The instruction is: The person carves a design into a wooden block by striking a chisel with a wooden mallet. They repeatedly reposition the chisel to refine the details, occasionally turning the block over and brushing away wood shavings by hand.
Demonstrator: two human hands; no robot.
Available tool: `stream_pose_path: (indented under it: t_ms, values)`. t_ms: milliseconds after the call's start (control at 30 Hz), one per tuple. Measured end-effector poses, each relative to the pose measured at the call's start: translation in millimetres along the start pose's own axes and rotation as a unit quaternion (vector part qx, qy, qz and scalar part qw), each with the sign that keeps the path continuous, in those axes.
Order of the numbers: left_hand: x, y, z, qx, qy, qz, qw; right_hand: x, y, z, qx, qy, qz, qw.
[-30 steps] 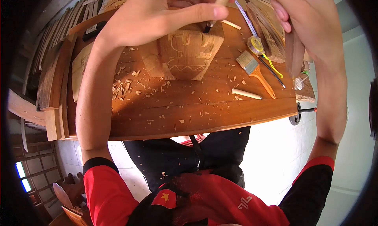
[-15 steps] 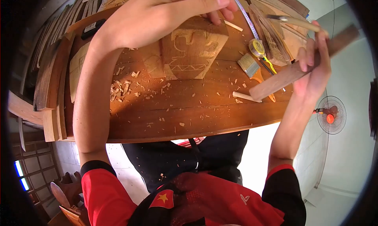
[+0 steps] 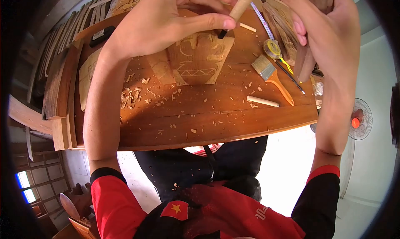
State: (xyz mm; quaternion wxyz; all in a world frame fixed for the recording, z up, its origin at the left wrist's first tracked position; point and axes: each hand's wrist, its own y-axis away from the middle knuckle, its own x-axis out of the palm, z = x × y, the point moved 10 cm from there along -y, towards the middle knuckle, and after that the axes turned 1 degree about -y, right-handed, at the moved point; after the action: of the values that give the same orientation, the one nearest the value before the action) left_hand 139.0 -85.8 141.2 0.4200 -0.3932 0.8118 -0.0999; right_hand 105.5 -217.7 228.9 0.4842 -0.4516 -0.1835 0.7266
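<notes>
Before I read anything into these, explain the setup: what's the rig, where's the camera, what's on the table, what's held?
There is no machine: these are a person's two bare hands. Every picture comes from one camera worn on the head, looking forward and down.

The left hand holds a wooden-handled chisel, its dark tip at the top edge of a carved wood block. The right hand grips a dark wooden bar.

On the wooden table, to the block's right, lie a flat paintbrush, a tape measure with its blade out and a pale wooden rod. Wood shavings are heaped on its left.
</notes>
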Motion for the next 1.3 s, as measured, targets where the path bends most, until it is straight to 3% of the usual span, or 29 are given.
stream_pose_path:
  t_ms: [33, 100, 133, 200, 300, 333, 633, 767, 833, 967, 1133, 1300]
  values:
    - [0, 0, 0, 0.006, 0.009, 0.004, 1.000, -1, -5, -4, -0.051, 0.055, -0.007, 0.997]
    - [-2, -1, 0, 0.001, 0.019, -0.011, 1.000, 0, -5, 0, -0.051, 0.091, -0.014, 0.994]
    - [-3, -1, 0, -0.003, 0.018, -0.016, 1.000, 4, -5, 14, -0.002, 0.072, -0.014, 0.997]
    - [-4, -2, -1, -0.008, 0.000, -0.018, 1.000, 4, -9, 17, -0.028, 0.075, -0.007, 0.997]
    - [-6, -3, -4, 0.014, -0.007, -0.028, 0.999, 4, -8, 10, -0.209, 0.182, -0.044, 0.960]
    - [-7, -3, -4, 0.023, -0.001, -0.030, 0.999, 4, -4, 12, -0.221, 0.196, -0.041, 0.955]
    - [-5, -1, -2, -0.010, 0.054, -0.046, 0.997, -2, -3, 8, -0.140, 0.204, 0.021, 0.969]
    - [-7, -3, -20, 0.095, -0.005, -0.077, 0.992, -6, -1, 8, -0.109, 0.215, 0.043, 0.969]
    - [-6, -3, -21, 0.115, -0.036, -0.080, 0.989, -9, -1, 8, -0.091, 0.222, 0.051, 0.969]
    - [-6, -1, -11, 0.056, -0.079, -0.076, 0.992, -29, 2, 12, -0.041, 0.258, 0.077, 0.962]
    - [-8, 3, -15, 0.152, -0.153, -0.100, 0.971, -49, 6, 19, 0.004, 0.315, 0.135, 0.940]
    - [-5, 2, -13, 0.073, -0.174, -0.074, 0.979, -45, 10, 20, 0.019, 0.331, 0.159, 0.930]
